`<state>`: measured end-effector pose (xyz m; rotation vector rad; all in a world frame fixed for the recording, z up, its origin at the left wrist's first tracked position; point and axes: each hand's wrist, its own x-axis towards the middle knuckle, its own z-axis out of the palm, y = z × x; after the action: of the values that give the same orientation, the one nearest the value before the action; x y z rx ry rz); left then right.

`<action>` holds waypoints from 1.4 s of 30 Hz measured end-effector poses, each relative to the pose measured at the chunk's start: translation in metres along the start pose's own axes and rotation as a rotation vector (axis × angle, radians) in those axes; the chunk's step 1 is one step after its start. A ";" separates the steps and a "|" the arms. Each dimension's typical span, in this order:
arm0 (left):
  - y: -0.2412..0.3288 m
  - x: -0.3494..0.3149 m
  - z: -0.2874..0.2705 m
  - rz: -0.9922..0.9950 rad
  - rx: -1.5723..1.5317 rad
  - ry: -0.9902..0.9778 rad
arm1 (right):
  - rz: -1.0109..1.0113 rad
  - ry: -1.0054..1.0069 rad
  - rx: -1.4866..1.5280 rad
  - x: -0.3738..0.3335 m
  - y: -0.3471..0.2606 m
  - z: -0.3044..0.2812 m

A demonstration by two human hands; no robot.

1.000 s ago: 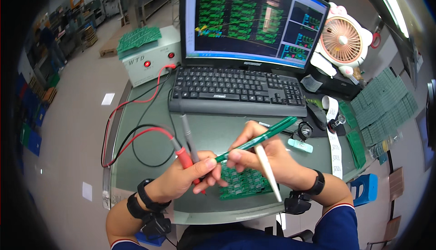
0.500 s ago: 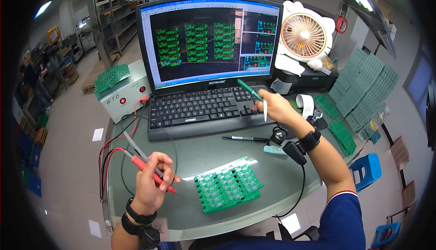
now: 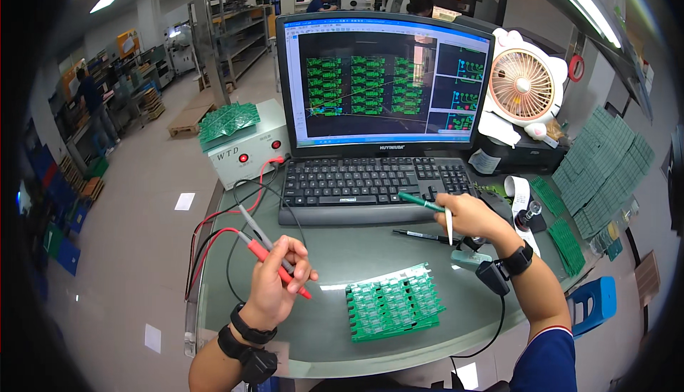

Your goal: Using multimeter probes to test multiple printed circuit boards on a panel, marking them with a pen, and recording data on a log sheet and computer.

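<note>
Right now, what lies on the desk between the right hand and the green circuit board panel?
In the head view, a black pen lies on the desk between the right hand and the green circuit board panel; the rest is bare desk surface.

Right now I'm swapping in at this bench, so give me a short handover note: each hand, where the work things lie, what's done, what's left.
Left hand: closed around the red probe and grey probe, raised off the table, tips apart from the board.
Right hand: holds the green pen and a white stick at the keyboard edge.
Green circuit panel: flat on the table front, untouched.
Black pen: lying below the keyboard.
Monitor: shows a board layout.
Done: cannot tell. Left: no probe is on the panel.
</note>
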<state>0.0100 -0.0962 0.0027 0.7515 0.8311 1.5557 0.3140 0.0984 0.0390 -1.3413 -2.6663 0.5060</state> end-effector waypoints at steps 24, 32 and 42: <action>0.021 -0.013 0.055 -0.462 0.525 -0.466 | -0.338 -0.170 1.057 -0.046 -0.132 0.035; 0.013 -0.009 -0.008 -0.174 0.460 -0.308 | -0.037 -0.243 1.277 -0.074 -0.095 0.032; 0.005 -0.015 0.014 -0.316 0.190 -0.276 | -0.130 -0.179 1.288 -0.090 -0.097 0.064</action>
<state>0.0211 -0.1101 0.0141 0.9015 0.8518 1.0756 0.2786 -0.0429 0.0168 -0.6813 -1.7174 1.8882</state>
